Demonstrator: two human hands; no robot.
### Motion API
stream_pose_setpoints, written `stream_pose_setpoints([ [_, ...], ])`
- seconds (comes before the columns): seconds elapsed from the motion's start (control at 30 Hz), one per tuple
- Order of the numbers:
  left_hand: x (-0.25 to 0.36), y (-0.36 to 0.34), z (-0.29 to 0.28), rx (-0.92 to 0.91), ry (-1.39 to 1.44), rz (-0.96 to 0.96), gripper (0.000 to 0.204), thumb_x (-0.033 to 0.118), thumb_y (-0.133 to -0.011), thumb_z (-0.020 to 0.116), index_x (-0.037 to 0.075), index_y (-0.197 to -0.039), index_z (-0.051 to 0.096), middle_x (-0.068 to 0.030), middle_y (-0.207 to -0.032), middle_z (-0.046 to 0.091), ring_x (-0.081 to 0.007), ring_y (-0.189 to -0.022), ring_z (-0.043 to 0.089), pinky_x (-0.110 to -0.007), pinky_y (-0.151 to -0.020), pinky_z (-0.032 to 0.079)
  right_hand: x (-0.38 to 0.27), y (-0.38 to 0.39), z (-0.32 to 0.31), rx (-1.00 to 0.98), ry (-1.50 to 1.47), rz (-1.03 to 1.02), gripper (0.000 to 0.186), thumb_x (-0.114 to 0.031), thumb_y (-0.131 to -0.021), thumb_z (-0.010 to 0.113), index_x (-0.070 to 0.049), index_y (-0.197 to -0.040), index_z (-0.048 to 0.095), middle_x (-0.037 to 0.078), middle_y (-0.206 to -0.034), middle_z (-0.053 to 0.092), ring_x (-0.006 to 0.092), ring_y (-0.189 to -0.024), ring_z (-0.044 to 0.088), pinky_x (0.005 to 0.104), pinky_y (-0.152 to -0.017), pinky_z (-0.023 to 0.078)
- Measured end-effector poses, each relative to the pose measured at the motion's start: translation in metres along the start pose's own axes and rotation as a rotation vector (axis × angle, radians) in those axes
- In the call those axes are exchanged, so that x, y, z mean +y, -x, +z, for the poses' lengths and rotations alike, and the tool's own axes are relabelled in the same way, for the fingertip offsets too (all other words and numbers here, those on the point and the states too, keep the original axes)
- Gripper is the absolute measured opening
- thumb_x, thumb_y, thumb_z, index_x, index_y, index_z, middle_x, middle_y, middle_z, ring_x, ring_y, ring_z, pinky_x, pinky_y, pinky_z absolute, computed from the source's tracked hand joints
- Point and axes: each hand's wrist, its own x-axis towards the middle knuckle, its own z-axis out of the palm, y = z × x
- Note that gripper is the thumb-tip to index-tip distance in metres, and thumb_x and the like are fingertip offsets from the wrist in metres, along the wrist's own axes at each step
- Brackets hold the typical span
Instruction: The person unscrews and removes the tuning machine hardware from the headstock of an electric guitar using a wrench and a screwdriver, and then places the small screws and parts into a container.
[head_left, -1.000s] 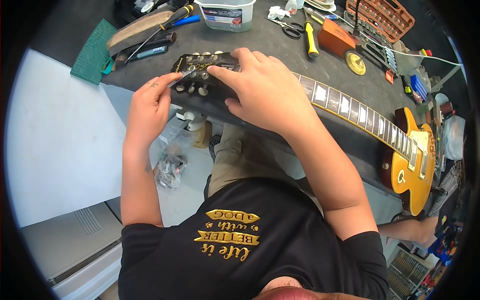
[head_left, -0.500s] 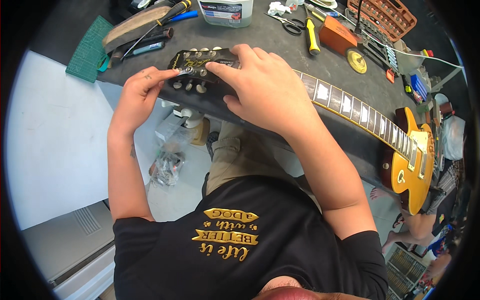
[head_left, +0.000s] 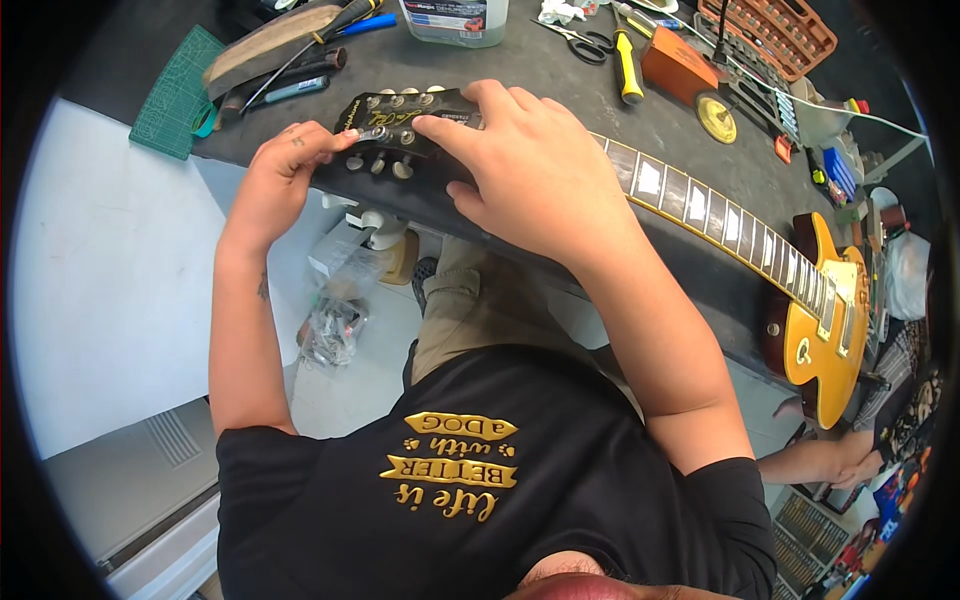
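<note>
An electric guitar (head_left: pixel 822 350) with a gold top lies across the bench, its black headstock (head_left: pixel 394 117) in front of me. My left hand (head_left: pixel 278 180) is closed, pinching a small silver wrench (head_left: pixel 371 133) between thumb and fingers. The wrench's far end sits at a tuner post on the headstock's near row. My right hand (head_left: pixel 540 165) grips the guitar where headstock meets neck, covering the nut. Its fingertips curl over the far edge, and one finger lies on the headstock face. Tuning pegs (head_left: pixel 402 170) stick out on the near side.
Behind the headstock stands a clear plastic container (head_left: pixel 455 22). Scissors (head_left: pixel 583 43), a yellow-handled tool (head_left: pixel 627 65) and an orange-brown block (head_left: pixel 678 68) lie farther right. A green cutting mat (head_left: pixel 178 95) hangs over the bench's left edge. Another person's arm (head_left: pixel 815 460) shows at right.
My left hand has shifted slightly, and the wrench at the tuner post has turned a little. My right hand stays on the headstock. The other person at right has moved an arm.
</note>
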Motion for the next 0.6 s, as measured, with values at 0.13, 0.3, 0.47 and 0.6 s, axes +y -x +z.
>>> stream_pose_setpoints([
  [0.13,0.017,0.008,-0.001,-0.032,0.04,-0.12,0.037,-0.013,-0.102,0.057,0.001,-0.13,0.076,-0.008,-0.097,0.067,-0.0188,-0.089,0.057,-0.029,-0.087,0.05,0.0,0.0,0.0,0.014,0.014,0.001,0.051,-0.022,-0.086,0.081,-0.018,-0.137,0.075,0.013,-0.115,0.068,0.0301,-0.109,0.07,0.0431,-0.092,0.057],
  [0.3,0.07,0.018,0.028,0.082,-0.11,-0.213,0.036,-0.01,-0.1,0.057,-0.003,-0.131,0.073,-0.0165,-0.1,0.069,-0.0279,-0.087,0.066,-0.036,-0.085,0.055,0.001,0.001,0.001,0.009,0.003,0.006,0.052,-0.022,-0.086,0.081,-0.019,-0.137,0.075,0.013,-0.116,0.068,0.0301,-0.109,0.07,0.043,-0.092,0.057],
  [0.47,0.119,0.011,0.069,0.132,-0.402,-0.502,0.04,-0.006,-0.101,0.052,-0.001,-0.14,0.062,-0.0279,-0.115,0.073,-0.0509,-0.106,0.069,-0.056,-0.09,0.054,0.0,-0.001,0.0,0.003,-0.008,0.001,0.052,-0.022,-0.086,0.081,-0.019,-0.137,0.075,0.013,-0.115,0.068,0.0303,-0.108,0.069,0.0432,-0.092,0.057],
  [0.6,0.115,0.013,0.052,0.322,-0.445,-0.367,0.035,-0.001,-0.106,0.055,0.002,-0.14,0.065,-0.0273,-0.121,0.074,-0.0466,-0.109,0.072,-0.048,-0.094,0.056,0.003,0.001,-0.002,-0.004,0.014,-0.002,0.053,-0.022,-0.086,0.081,-0.019,-0.138,0.074,0.013,-0.116,0.068,0.0299,-0.11,0.069,0.0433,-0.094,0.056],
])
